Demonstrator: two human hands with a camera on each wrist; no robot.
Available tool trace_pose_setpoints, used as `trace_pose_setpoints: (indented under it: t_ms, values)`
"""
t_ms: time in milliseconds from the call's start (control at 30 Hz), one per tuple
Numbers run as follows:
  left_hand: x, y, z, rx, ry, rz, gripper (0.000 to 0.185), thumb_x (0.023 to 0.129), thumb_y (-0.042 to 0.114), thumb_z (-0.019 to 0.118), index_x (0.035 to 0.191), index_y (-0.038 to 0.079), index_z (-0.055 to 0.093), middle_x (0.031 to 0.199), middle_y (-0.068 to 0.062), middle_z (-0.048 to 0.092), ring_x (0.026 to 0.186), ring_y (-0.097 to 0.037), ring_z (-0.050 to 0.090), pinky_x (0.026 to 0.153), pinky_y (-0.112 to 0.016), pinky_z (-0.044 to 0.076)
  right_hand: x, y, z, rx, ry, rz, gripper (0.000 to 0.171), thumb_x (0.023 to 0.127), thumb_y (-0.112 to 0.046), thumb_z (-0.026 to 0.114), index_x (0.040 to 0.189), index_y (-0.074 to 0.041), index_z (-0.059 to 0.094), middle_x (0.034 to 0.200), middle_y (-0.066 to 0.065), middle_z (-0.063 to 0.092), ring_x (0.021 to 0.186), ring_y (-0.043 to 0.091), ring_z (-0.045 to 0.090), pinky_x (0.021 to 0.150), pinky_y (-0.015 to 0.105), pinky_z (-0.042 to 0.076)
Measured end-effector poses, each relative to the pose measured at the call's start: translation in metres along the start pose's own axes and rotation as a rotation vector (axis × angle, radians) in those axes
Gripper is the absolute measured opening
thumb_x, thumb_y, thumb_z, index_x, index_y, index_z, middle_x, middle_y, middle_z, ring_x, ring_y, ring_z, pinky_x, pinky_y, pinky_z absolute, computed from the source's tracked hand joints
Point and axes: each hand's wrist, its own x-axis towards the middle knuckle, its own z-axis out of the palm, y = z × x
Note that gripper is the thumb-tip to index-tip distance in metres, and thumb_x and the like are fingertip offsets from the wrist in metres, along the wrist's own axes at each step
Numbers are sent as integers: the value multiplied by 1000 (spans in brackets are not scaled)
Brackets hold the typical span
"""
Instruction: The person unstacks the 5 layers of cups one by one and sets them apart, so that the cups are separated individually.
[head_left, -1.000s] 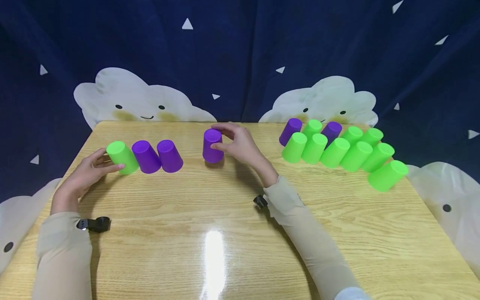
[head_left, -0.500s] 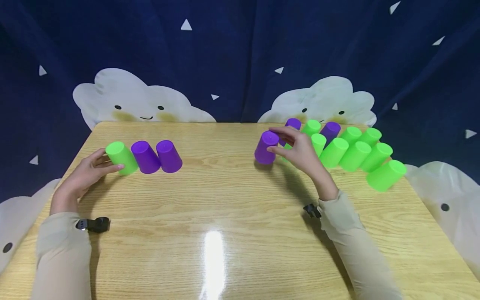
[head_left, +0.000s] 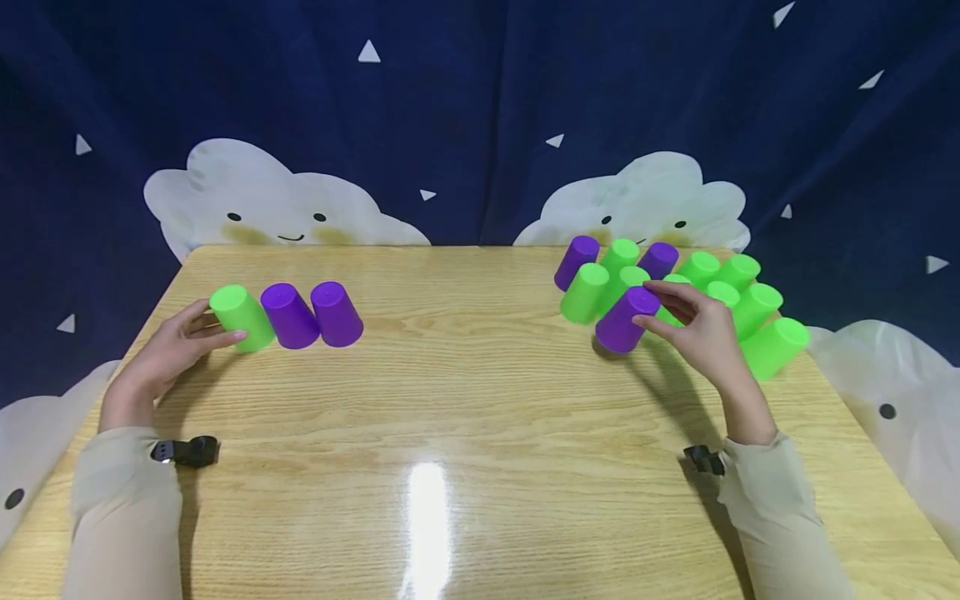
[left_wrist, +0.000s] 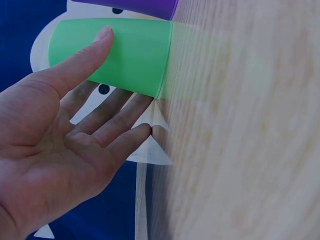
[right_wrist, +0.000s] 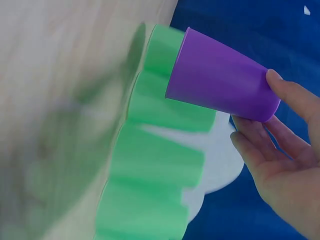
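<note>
On the left of the table, my left hand [head_left: 174, 343] holds an upside-down green cup [head_left: 243, 318], its thumb on the near side and fingers behind, as the left wrist view also shows. Two purple cups, the nearer one [head_left: 290, 317] and its neighbour [head_left: 337, 314], stand upside down in a row beside it. Over on the right, my right hand [head_left: 699, 331] pinches an upside-down purple cup [head_left: 627, 320] near its base, thumb against fingers. That cup [right_wrist: 220, 75] hangs just above the table, in front of several green cups [right_wrist: 155, 155], partly hiding them.
Several upside-down green cups, one at the left end [head_left: 585, 294] and one at the right end [head_left: 776, 348], stand grouped at the back right. Two purple cups [head_left: 577, 263] are among them. A dark blue curtain [head_left: 450, 100] hangs behind the wooden table [head_left: 337, 458].
My right hand has carried the purple cup from the middle of the table rightward to the front of the green cups. The left hand keeps its place on the green cup.
</note>
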Motion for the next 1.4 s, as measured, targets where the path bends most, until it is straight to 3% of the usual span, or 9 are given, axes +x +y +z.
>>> trace_pose_setpoints:
  t_ms: [233, 367, 433, 533, 667, 900, 1133, 1233, 1400]
  values:
    - [-1, 0, 0, -3, 2, 3, 65, 96, 29, 65, 152, 26, 32, 119, 14, 45, 128, -20, 41, 113, -62, 18, -19, 26, -32, -91, 91, 64, 47, 84, -6, 78, 127, 2, 62, 118, 16, 63, 101, -9, 56, 89, 7, 44]
    - [-1, -1, 0, -6, 5, 7, 63, 97, 28, 65, 151, 27, 33, 117, 16, 45, 119, -6, 44, 113, -61, 18, -28, 40, -47, -173, 145, 79, 48, 83, -8, 80, 126, 4, 63, 116, 18, 64, 98, -14, 53, 88, 6, 44]
    - [-1, -2, -1, -6, 7, 7, 62, 97, 28, 65, 150, 28, 34, 117, 16, 45, 119, -5, 43, 113, -61, 17, -32, 46, -53, -210, 164, 91, 49, 83, -10, 80, 127, 4, 62, 116, 17, 64, 96, -16, 51, 88, 6, 43]
    - [-1, -3, -1, -5, 8, 4, 60, 97, 28, 65, 148, 29, 35, 119, 14, 45, 126, -15, 42, 113, -61, 17, -38, 54, -60, -248, 186, 107, 50, 83, -12, 80, 127, 5, 62, 114, 19, 63, 94, -18, 49, 87, 6, 43]
    - [-1, -3, 0, -5, 10, 3, 62, 97, 28, 65, 150, 28, 34, 122, 10, 45, 130, -23, 40, 112, -62, 18, -44, 62, -66, -271, 205, 125, 50, 84, -12, 79, 127, 7, 61, 113, 23, 61, 92, -18, 47, 87, 5, 43]
    - [-1, -2, 0, -3, 10, 8, 63, 97, 28, 65, 151, 25, 33, 121, 9, 45, 113, -1, 44, 112, -63, 18, -48, 65, -69, -301, 232, 123, 49, 85, -8, 78, 127, 9, 59, 117, 32, 60, 90, -21, 43, 89, 6, 42]
    - [0, -1, 0, 8, 10, 3, 68, 96, 29, 66, 154, 23, 30, 131, -5, 44, 108, 2, 44, 111, -63, 20, -50, 62, -70, -301, 240, 124, 49, 85, -7, 77, 128, 10, 59, 117, 32, 60, 91, -21, 43, 91, 7, 42]
    - [-1, -1, 0, 10, 10, 4, 66, 96, 29, 66, 153, 25, 31, 134, -8, 42, 113, -3, 45, 111, -63, 20, -50, 60, -70, -283, 240, 128, 49, 87, -7, 76, 129, 10, 58, 119, 32, 58, 95, -18, 46, 93, 8, 41]
    - [-1, 0, 1, 8, 12, 6, 65, 96, 29, 66, 151, 26, 32, 135, -8, 41, 128, -26, 41, 111, -63, 20, -49, 56, -74, -264, 265, 132, 48, 87, -7, 75, 129, 9, 58, 118, 23, 58, 99, -15, 49, 96, 10, 41]
